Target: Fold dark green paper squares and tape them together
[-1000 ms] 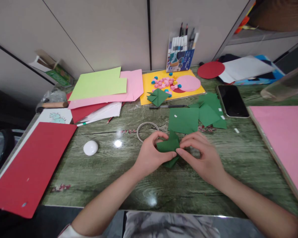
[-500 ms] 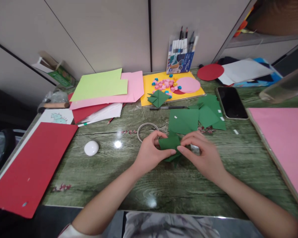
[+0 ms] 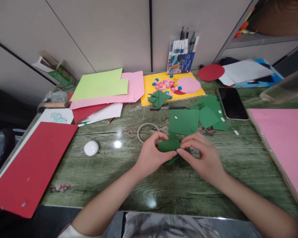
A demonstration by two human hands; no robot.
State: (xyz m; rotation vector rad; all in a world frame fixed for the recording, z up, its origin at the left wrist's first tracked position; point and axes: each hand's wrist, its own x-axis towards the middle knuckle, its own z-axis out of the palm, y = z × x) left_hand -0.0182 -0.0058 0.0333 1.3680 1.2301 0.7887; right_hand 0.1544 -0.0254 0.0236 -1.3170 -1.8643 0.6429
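Note:
Between my hands is a piece of folded green paper, held just above the table. My left hand grips its left side, thumb along the lower edge and fingers behind. At its right edge, my right hand pinches the paper between thumb and fingertips. Behind my left fingers lies a thin round ring, partly covered by the hand. Beyond the hands lie a green paper square and more green pieces. A folded green paper shape rests at the front edge of the yellow sheet.
A white egg-shaped object and a red sheet lie to the left. A phone and a large pink sheet are on the right. Behind stand a pack of markers and the yellow sheet with small pink balls.
The green paper's upper part has tipped and looks flatter between my fingers. Both hands keep nearly the same place and hold on it.

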